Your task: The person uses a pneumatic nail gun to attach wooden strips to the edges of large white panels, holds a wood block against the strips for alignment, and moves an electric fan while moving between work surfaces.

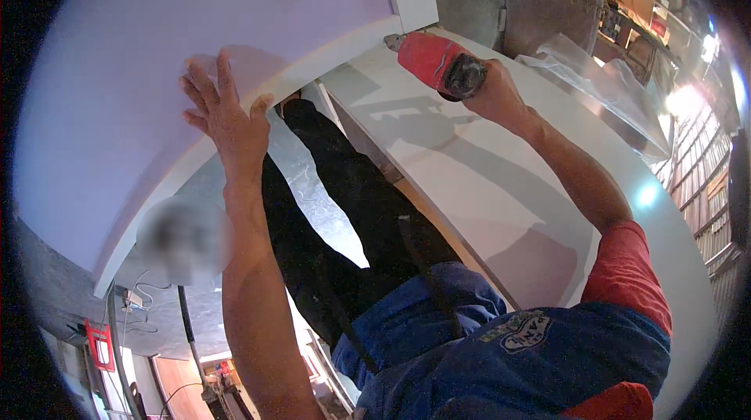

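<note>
Red tool (426, 59) in R hand (499, 98); clear plastic (610, 91) nr white brd (493, 224).

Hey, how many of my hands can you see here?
2: your left hand, spread at the pale panel's curved edge, and your right hand, gripping the red power tool, which partly hides it.

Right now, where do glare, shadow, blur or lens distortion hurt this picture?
Head view: glare flares at right, beside the clear plastic sheeting; same view: the red power tool shadows the white panel; same view: a patch beside the left forearm is too blurred to read; same view: corners go black and straight edges bend toward the rim.
</note>
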Tool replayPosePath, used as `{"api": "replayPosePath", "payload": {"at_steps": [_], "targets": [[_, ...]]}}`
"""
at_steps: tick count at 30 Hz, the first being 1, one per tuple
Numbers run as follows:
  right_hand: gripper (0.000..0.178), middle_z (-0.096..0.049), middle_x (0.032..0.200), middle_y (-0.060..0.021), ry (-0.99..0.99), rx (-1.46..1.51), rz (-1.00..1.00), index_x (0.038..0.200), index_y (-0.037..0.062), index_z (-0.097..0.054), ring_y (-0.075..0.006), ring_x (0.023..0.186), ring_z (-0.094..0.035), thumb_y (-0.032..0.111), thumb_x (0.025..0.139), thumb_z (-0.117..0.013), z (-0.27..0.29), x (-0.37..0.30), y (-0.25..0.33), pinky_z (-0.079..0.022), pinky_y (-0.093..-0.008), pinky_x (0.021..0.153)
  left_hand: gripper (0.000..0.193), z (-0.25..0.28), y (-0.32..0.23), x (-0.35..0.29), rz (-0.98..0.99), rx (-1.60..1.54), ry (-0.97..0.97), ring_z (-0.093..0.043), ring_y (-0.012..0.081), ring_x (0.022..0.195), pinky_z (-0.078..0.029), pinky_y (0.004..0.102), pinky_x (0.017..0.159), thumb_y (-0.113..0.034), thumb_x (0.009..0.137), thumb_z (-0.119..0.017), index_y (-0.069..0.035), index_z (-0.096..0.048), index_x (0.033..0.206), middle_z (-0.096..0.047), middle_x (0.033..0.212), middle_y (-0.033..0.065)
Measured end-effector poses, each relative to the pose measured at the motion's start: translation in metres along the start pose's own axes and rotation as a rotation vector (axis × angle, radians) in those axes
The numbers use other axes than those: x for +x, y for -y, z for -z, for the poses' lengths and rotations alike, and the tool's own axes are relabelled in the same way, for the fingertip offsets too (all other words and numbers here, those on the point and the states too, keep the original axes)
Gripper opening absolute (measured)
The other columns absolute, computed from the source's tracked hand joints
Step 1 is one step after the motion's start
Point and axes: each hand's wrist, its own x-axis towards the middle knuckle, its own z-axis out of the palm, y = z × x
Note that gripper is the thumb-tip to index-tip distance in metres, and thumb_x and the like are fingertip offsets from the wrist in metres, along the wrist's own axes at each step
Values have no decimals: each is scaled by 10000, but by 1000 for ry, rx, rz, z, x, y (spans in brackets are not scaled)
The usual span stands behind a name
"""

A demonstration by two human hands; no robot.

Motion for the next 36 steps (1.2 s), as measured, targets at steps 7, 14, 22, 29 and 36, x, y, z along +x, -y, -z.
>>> {"api": "replayPosePath", "payload": {"at_steps": [7,14,22,29,36], "targets": [[258,-659,795,-227,-79,-104,61,968,63,-683,-421,785,-644,64,710,-694,13,0,29,-515,-427,641,933,0,9,-2,-13,40,-23,-30,426,1478,-81,727,1082,-279,782,-754,-293,-214,1543,-49,1622,157],[349,-689,911,-189,-27,-469,51,1087,143,-693,-390,849,-649,105,741,-666,101,-38,92,-521,-450,709,958,-1,13,1,-54,96,-37,-29,433,1476,-148,738,1062,-321,763,-772,-286,-218,1543,-53,1620,159],[283,-635,704,-78,-70,194,99,1113,69,-649,-133,614,-596,100,831,-646,143,-80,219,-471,-333,562,670,86,-32,-35,-85,-757,-2,-451,324,1336,-325,410,1125,-237,813,-734,3,-472,1381,-492,1410,221],[358,-371,577,68,359,1167,-126,1234,25,-545,-64,472,-385,78,880,-549,43,-23,315,-467,-277,577,875,144,-31,-148,-165,-911,-298,-349,368,1398,-312,452,1121,-211,750,-765,-64,-326,1493,-383,1491,217],[382,-377,563,76,583,1323,-200,1267,48,-522,-61,470,-399,79,887,-509,-21,0,328,-509,-303,601,801,126,6,-147,-17,-794,-598,-524,354,1264,-496,426,977,-200,733,-829,-40,-445,1417,-474,1418,220]]}}
